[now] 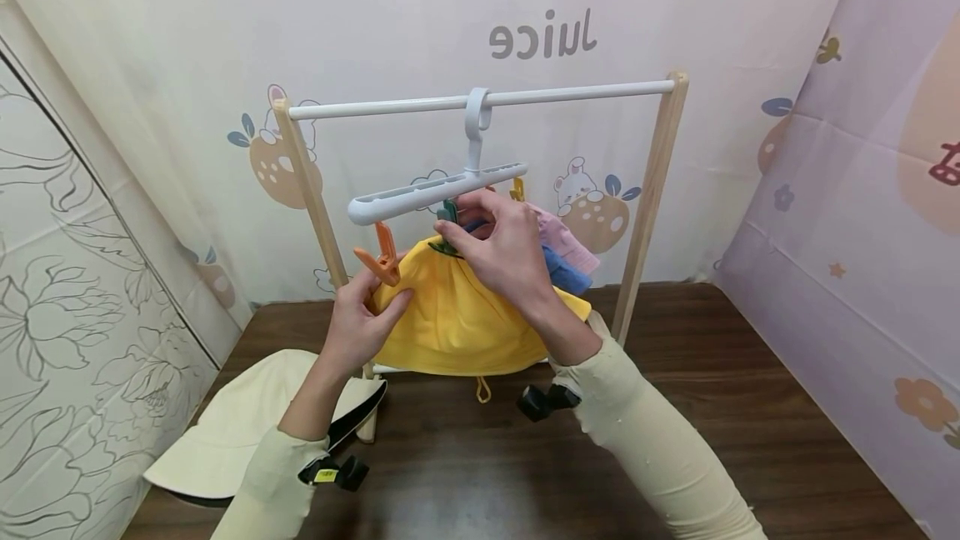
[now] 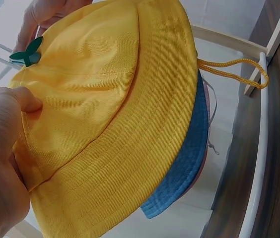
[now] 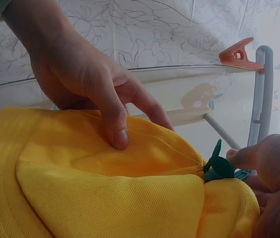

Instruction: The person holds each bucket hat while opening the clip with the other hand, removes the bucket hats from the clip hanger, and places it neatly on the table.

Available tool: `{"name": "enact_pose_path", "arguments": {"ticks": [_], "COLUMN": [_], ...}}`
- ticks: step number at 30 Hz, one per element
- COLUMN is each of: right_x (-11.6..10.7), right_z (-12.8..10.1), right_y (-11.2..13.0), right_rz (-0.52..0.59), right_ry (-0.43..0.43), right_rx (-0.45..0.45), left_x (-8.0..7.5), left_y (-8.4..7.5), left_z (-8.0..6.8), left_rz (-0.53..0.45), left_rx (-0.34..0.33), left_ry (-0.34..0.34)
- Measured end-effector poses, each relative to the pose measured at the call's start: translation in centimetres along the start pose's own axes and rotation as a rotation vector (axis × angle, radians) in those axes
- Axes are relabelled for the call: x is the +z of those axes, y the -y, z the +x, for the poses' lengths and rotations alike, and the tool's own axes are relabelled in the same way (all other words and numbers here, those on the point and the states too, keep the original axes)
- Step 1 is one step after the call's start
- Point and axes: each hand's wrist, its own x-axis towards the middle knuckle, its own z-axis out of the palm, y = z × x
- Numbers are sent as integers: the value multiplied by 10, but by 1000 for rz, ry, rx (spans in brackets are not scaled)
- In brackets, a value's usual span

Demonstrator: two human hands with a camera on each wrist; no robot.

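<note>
Yellow bucket hat (image 1: pixel 457 315) held up just under the white clip hanger (image 1: pixel 435 190). Left hand (image 1: pixel 360 323) pinching the crown's edge; right hand (image 1: pixel 502 252) gripping the green leaf tab (image 3: pixel 218 166) at the top. Judged mid-clipping; next calls for opening the green clip (image 1: pixel 448 211) over that tab.

A home laundry corner: drying rack (image 1: pixel 480 98), cartoon wall cloth (image 1: pixel 225 32).

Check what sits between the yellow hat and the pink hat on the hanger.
A blue hat sits sandwiched between the yellow hat and the pink hat; clearest in the left wrist view, also visible in the head view.
</note>
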Motion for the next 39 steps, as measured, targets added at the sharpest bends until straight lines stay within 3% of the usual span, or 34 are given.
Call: {"name": "enact_pose_path", "arguments": {"ticks": [39], "right_x": [3], "right_z": [-2], "right_y": [-2], "right_rz": [1], "right_ry": [-22], "right_rx": [-21], "left_x": [1], "left_y": [7], "left_z": [-6], "left_rz": [20], "left_rx": [-8], "left_ry": [-20]}}
